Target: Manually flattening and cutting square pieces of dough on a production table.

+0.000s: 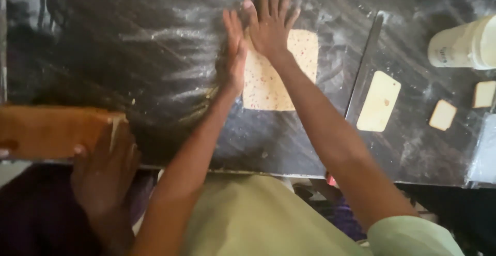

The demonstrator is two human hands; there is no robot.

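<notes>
- the worktop [129,70] looks like dark polished stone, glossy under streaks of dry white flour that dull it in patches.
- the dough sheet [268,88] is pale, matt and soft-looking, speckled with small reddish flecks.
- the dough slab [378,101] is smooth, creamy and matt; the small dough pieces [443,115] look the same.
- the long blade [364,70] seems dark metal, dusted with flour.
- the white tub [462,44] looks like smooth plastic with a slight sheen.
- the brown block [46,132] looks matt; its material is unclear.
- the pale green garment [248,220] is soft matt cloth.
</notes>
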